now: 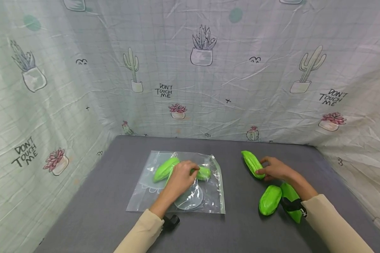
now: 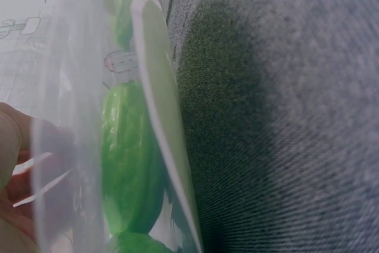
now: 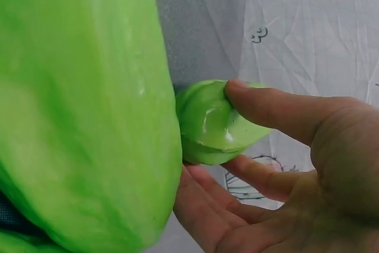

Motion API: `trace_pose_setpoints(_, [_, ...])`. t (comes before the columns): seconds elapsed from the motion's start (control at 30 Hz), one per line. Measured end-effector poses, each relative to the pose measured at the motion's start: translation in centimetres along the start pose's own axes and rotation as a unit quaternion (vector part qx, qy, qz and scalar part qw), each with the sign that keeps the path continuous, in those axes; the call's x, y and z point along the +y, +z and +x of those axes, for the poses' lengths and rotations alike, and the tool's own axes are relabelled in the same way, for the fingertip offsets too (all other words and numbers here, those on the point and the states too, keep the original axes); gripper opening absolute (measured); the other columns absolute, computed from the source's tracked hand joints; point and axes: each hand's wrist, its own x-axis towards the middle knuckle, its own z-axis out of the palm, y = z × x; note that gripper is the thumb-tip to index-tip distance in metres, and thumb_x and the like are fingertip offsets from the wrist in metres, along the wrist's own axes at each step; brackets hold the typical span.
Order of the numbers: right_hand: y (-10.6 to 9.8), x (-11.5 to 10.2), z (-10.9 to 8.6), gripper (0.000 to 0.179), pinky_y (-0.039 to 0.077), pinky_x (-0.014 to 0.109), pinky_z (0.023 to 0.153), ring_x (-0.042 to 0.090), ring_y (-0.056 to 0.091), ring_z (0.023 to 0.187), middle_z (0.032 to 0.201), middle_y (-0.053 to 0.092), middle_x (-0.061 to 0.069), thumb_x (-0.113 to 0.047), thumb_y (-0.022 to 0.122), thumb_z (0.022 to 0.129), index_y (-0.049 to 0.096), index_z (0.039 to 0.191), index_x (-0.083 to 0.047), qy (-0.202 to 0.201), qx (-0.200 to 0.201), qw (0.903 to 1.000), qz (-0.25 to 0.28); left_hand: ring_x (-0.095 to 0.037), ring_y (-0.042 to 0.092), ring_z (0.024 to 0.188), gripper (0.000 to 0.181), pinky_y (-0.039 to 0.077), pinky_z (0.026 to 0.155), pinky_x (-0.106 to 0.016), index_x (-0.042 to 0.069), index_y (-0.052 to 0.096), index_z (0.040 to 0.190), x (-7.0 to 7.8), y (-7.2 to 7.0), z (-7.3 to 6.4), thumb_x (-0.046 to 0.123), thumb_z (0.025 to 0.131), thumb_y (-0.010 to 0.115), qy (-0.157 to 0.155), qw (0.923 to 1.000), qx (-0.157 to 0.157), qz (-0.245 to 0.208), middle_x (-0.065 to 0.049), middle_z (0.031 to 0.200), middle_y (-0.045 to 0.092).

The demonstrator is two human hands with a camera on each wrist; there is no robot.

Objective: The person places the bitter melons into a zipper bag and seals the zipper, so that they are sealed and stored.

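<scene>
My left hand [image 1: 182, 175] is over a clear zip bag [image 1: 213, 196] lying flat on the table, its fingers loosely bent. Inside the bag are green, bumpy vegetables like bitter melons [image 1: 166, 169]; one [image 2: 131, 158] shows close through the film in the left wrist view, with the left hand [image 2: 18, 182] behind the film. At the right, my right hand [image 1: 273, 168] holds the near end of a ridged green bitter melon [image 1: 251, 163] between thumb and fingers. The right wrist view shows the thumb [image 3: 278, 108] on top of the melon [image 3: 207, 122] and the fingers below.
Nearer the front right lie a plump green fruit or vegetable [image 1: 270, 200] and a longer green one [image 1: 292, 207], partly under the right wrist strap. A patterned curtain [image 1: 190, 77] surrounds the dark grey table [image 1: 98, 196] at the back and sides.
</scene>
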Motion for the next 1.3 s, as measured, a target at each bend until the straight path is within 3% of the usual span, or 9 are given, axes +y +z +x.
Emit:
trace_pose_setpoints(0.13, [0.1, -0.1, -0.2, 0.075, 0.061, 0.043, 0.081, 0.028, 0.072, 0.088, 0.131, 0.058, 0.036, -0.023, 0.070, 0.098, 0.031, 0.151, 0.015, -0.020, 0.007, 0.9998, -0.001, -0.023, 0.073, 0.086, 0.011, 0.060, 0.084, -0.039, 0.008, 0.080, 0.094, 0.1, 0.0, 0.0, 0.003, 0.086, 0.076, 0.001, 1.0000, 0.001, 0.000, -0.005, 0.093, 0.079])
trace_pose_setpoints(0.4, [0.2, -0.9, -0.7, 0.070, 0.062, 0.047, 0.089, 0.045, 0.064, 0.120, 0.142, 0.051, 0.041, -0.016, 0.070, 0.097, 0.035, 0.152, 0.009, -0.062, 0.001, 0.9981, 0.002, -0.023, 0.073, 0.086, 0.011, 0.060, 0.083, -0.040, 0.008, 0.080, 0.094, 0.2, -0.2, 0.2, 0.002, 0.086, 0.076, 0.001, 1.0000, -0.004, 0.004, -0.005, 0.093, 0.079])
trace_pose_setpoints(0.67, [1.2, -2.3, -1.3, 0.063, 0.059, 0.054, 0.090, 0.057, 0.050, 0.131, 0.146, 0.047, 0.039, -0.014, 0.074, 0.092, 0.049, 0.148, 0.001, -0.111, 0.013, 0.9922, -0.055, -0.023, 0.073, 0.085, 0.011, 0.060, 0.081, -0.039, 0.008, 0.079, 0.095, 0.1, -0.2, 0.3, 0.002, 0.086, 0.076, 0.001, 1.0000, -0.003, 0.002, -0.006, 0.093, 0.079])
trace_pose_setpoints(1.3, [5.1, -3.2, -0.2, 0.055, 0.059, 0.055, 0.090, 0.051, 0.060, 0.124, 0.142, 0.056, 0.033, -0.013, 0.079, 0.088, 0.061, 0.139, -0.005, -0.171, 0.001, 0.9823, -0.076, -0.023, 0.073, 0.085, 0.010, 0.060, 0.082, -0.038, 0.007, 0.079, 0.094, 0.1, -0.2, 0.2, 0.003, 0.086, 0.076, -0.005, 1.0000, -0.007, -0.003, -0.005, 0.093, 0.079])
